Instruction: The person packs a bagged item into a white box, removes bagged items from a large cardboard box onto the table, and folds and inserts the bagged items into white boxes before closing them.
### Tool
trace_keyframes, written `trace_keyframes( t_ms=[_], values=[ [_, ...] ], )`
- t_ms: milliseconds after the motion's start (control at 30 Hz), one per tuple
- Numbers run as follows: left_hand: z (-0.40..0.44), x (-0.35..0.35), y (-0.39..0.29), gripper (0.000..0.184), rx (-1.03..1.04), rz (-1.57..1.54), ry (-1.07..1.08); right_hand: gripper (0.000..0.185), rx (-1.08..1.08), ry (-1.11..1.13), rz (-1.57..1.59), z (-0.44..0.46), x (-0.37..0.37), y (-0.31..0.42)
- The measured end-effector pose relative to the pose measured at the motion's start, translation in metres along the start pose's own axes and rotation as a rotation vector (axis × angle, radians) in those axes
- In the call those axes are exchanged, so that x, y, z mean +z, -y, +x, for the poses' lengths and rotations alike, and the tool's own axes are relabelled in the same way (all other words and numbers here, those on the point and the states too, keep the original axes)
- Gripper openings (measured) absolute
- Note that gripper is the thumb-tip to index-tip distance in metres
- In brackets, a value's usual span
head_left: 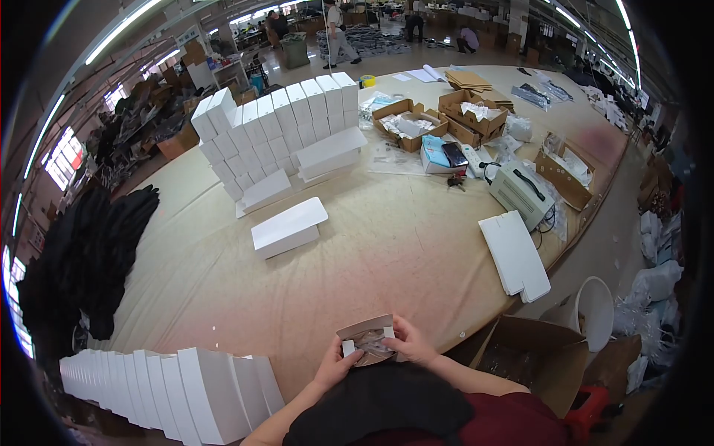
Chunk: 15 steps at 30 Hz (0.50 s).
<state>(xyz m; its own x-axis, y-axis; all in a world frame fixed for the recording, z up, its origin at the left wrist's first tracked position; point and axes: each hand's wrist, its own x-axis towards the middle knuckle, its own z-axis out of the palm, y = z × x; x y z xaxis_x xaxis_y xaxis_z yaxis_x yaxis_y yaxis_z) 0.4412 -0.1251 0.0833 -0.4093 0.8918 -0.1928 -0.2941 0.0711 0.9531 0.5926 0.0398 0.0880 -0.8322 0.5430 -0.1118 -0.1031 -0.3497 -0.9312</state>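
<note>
Close to my body at the table's near edge, I hold an open cardboard box (363,325) with small white side flaps. Crumpled, see-through plastic-like contents show inside it; their kind is unclear. My left hand (336,366) grips its left side, thumb near one white flap. On the opposite side, my right hand (411,343) has its fingers around the edge and its thumb over the opening. Beyond my hands lies a single white box (288,227) with its lid flap sticking out.
Stacked white boxes (275,134) stand farther back; a row of them (160,386) is at lower left. Flattened white cartons (513,256) lie right of a grey machine (520,195). Dark garments (89,260) hang over the left edge. An open carton (528,342) sits below right.
</note>
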Motion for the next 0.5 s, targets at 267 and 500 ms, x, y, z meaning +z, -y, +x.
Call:
trace_keyframes(
  t_ms=[267, 500],
  values=[
    [0.001, -0.014, 0.019, 0.029, 0.034, -0.129, 0.039, 0.043, -0.344, 0.079, -0.377, -0.01, -0.003, -0.018],
    [-0.015, -0.031, -0.022, 0.025, -0.006, 0.143, 0.23, 0.049, -0.457, 0.307, -0.74, -0.016, -0.033, -0.008]
  ],
)
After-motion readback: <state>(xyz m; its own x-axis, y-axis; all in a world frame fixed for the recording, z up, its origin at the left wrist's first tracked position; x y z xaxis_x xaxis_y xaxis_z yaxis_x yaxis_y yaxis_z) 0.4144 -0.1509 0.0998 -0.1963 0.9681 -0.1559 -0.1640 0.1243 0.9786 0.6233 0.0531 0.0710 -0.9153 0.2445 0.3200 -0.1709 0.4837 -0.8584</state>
